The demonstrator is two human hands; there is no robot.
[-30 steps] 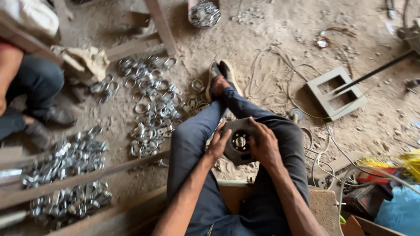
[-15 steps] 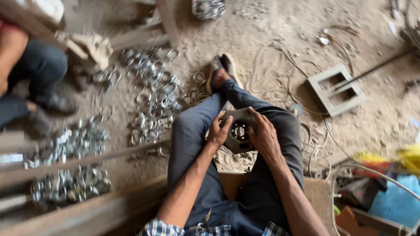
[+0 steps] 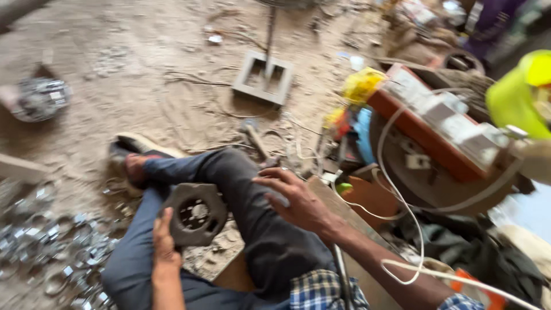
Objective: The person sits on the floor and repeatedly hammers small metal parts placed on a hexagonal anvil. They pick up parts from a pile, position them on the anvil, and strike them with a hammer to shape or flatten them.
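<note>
I sit on a dusty floor with my legs in dark trousers stretched out. My left hand (image 3: 162, 244) grips the near edge of a dark grey hexagonal metal casting (image 3: 194, 214) with a round hole in its middle, held between my thighs. My right hand (image 3: 294, 197) has left the casting and rests spread on my right knee, fingers apart, holding nothing. My sandalled foot (image 3: 131, 159) points to the left.
Shiny metal rings (image 3: 43, 252) lie heaped at lower left, more in a pile (image 3: 40, 97) at upper left. A grey rectangular metal frame (image 3: 264, 77) lies ahead. At right stand an orange box with white parts (image 3: 427, 123), white cable (image 3: 402, 201), and yellow cloth (image 3: 516, 92).
The view has swung to the right. My right hand let go of the casting and moved onto my knee; my left hand still holds it.
</note>
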